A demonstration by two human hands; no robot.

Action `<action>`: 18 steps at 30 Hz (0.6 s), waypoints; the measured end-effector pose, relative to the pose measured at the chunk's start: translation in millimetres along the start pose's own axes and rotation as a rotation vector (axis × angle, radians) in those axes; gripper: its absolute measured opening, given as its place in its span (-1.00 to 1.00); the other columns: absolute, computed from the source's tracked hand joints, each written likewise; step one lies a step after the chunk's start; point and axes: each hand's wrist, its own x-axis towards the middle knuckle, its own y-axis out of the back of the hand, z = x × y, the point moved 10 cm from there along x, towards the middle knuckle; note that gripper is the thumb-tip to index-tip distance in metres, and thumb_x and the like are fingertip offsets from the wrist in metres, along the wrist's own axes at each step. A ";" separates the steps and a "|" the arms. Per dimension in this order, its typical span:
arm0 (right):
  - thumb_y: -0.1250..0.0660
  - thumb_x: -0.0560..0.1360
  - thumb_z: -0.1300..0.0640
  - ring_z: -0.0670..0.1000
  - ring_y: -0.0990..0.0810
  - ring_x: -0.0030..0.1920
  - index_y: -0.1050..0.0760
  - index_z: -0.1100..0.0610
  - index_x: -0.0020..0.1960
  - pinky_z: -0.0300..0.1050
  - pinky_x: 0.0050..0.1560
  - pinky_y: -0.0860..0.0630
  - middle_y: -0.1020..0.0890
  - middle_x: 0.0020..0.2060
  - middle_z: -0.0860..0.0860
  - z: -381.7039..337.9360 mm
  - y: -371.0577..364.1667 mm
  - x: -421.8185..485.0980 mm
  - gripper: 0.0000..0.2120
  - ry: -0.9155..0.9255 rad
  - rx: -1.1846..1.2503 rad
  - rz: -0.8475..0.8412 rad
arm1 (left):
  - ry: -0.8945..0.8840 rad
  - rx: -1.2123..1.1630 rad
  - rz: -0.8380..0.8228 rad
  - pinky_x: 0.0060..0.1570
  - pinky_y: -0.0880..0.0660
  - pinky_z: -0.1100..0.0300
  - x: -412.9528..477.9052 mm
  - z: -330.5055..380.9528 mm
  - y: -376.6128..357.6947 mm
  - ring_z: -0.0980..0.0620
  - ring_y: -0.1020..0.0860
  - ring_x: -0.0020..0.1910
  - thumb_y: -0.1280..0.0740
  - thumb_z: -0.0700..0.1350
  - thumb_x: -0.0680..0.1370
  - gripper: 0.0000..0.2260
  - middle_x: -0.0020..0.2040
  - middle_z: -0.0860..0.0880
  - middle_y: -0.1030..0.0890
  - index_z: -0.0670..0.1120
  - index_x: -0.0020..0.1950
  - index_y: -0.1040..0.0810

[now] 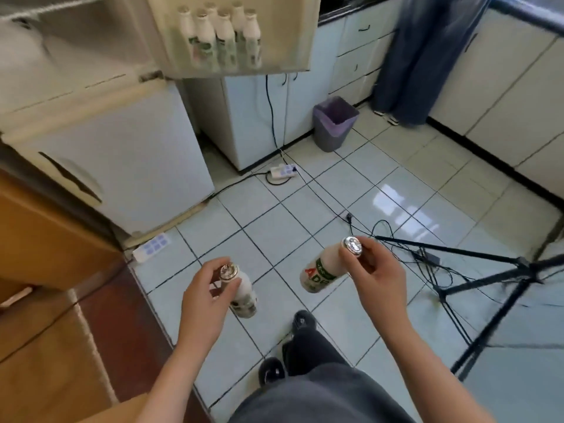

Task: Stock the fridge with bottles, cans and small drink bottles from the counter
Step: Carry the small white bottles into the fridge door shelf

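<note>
My left hand pinches the neck of a small white drink bottle with a foil cap, held upright above the floor. My right hand grips the foil-capped top of a second small white bottle with a green and red label, tilted to the left. The fridge stands at the left with its upper door swung open. Several matching white bottles stand in the door shelf.
A grey bin with a purple liner stands by the white cabinets. Power strips and cables lie on the tiled floor. A black tripod spreads at the right. A wooden counter is at the left. A person's legs are at the back.
</note>
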 end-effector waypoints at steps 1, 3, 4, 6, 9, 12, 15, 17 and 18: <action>-0.41 0.45 0.05 -0.12 -0.62 -0.02 -0.55 -0.16 -0.04 -0.18 0.00 -0.54 -0.66 -0.11 -0.15 -3.3 -17.1 9.6 -0.86 0.003 -0.007 -0.038 | 0.024 -0.015 0.020 -0.18 -0.46 0.38 3.9 -6.1 6.1 0.40 -0.50 0.00 -0.40 -0.23 0.49 -0.60 0.00 0.27 -0.56 0.31 0.02 -0.45; -0.41 0.45 0.06 -0.17 -0.61 -0.02 -0.53 -0.19 -0.05 -0.19 0.01 -0.55 -0.65 -0.10 -0.18 -9.3 -52.1 30.3 -0.83 0.012 -0.028 -0.105 | 0.071 -0.048 0.052 -0.18 -0.47 0.42 13.2 -18.4 18.1 0.40 -0.50 0.00 -0.39 -0.25 0.49 -0.61 0.01 0.25 -0.56 0.27 0.03 -0.46; -0.41 0.45 0.07 -0.18 -0.61 -0.02 -0.53 -0.17 -0.04 -0.19 0.02 -0.55 -0.65 -0.10 -0.18 -12.3 -71.7 42.6 -0.84 0.017 -0.037 -0.141 | 0.089 -0.056 0.070 -0.16 -0.47 0.42 21.0 -23.8 25.8 0.41 -0.50 0.00 -0.39 -0.25 0.49 -0.62 0.02 0.25 -0.56 0.25 0.03 -0.47; -0.40 0.45 0.08 -0.17 -0.61 -0.02 -0.54 -0.12 -0.01 -0.20 0.00 -0.56 -0.64 -0.09 -0.16 -19.0 -115.5 70.4 -0.85 0.022 -0.033 -0.216 | 0.114 -0.058 0.114 -0.15 -0.47 0.43 44.9 -34.1 45.5 0.41 -0.50 0.01 -0.39 -0.25 0.50 -0.65 0.04 0.22 -0.57 0.21 0.06 -0.48; -0.39 0.45 0.07 -0.22 -0.60 -0.04 -0.50 -0.19 -0.05 -0.37 -0.13 -0.52 -0.63 -0.09 -0.19 -38.4 -183.1 118.6 -0.82 0.061 -0.020 -0.321 | 0.113 -0.048 0.175 -0.16 -0.46 0.48 99.5 -40.6 76.5 0.40 -0.50 0.00 -0.38 -0.25 0.50 -0.66 0.05 0.19 -0.57 0.18 0.08 -0.49; -0.40 0.45 0.08 -0.27 -0.59 -0.07 -0.51 -0.17 -0.04 -0.46 -0.17 -0.48 -0.63 -0.11 -0.19 -64.1 -242.6 176.6 -0.83 0.085 0.006 -0.394 | 0.103 -0.015 0.211 -0.13 -0.46 0.47 167.3 -33.5 102.0 0.35 -0.52 0.01 -0.39 -0.23 0.50 -0.65 0.06 0.20 -0.56 0.22 0.07 -0.47; -0.39 0.45 0.05 -0.30 -0.59 -0.11 -0.52 -0.20 -0.05 -0.49 -0.19 -0.46 -0.64 -0.15 -0.22 -95.2 -291.2 234.4 -0.84 0.110 0.030 -0.431 | 0.094 0.014 0.187 -0.10 -0.49 0.40 241.1 -20.0 122.6 0.32 -0.52 0.03 -0.38 -0.20 0.51 -0.68 0.08 0.19 -0.56 0.21 0.10 -0.47; -0.40 0.45 0.04 -0.29 -0.60 -0.10 -0.50 -0.23 -0.06 -0.48 -0.16 -0.47 -0.63 -0.16 -0.27 -113.1 -314.3 267.8 -0.83 0.129 0.052 -0.428 | 0.067 0.029 0.174 -0.08 -0.51 0.39 286.1 -7.1 133.6 0.27 -0.52 0.06 -0.38 -0.18 0.52 -0.67 0.08 0.17 -0.56 0.24 0.10 -0.46; -0.41 0.44 0.04 -0.27 -0.60 -0.10 -0.50 -0.22 -0.05 -0.46 -0.15 -0.48 -0.63 -0.16 -0.27 -121.1 -324.0 284.7 -0.82 0.135 0.060 -0.424 | 0.050 0.030 0.178 -0.07 -0.51 0.37 307.6 0.2 138.5 0.22 -0.54 0.06 -0.38 -0.17 0.51 -0.67 0.08 0.16 -0.56 0.25 0.10 -0.45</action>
